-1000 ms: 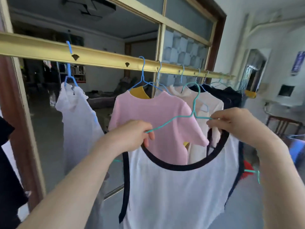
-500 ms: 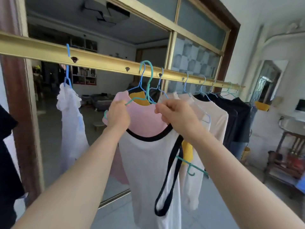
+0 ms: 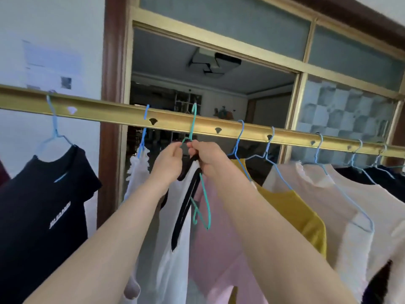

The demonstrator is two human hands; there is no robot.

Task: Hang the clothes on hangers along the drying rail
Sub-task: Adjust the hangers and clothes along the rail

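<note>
A gold rail (image 3: 109, 111) spans the view. Below it a white shirt (image 3: 162, 249) with black trim hangs between a frilly top (image 3: 138, 170) and a pink shirt (image 3: 214, 249). The left hand (image 3: 168, 163) and right hand (image 3: 206, 156) both pinch the neck of the teal hanger (image 3: 193, 123), whose hook sits over the rail.

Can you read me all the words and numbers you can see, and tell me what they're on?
White print on the black T-shirt: a short row of letters, too blurred to read.
Paper on the wall: faint lines and a dark square, too blurred to read.
Nothing else shows any writing.
</note>
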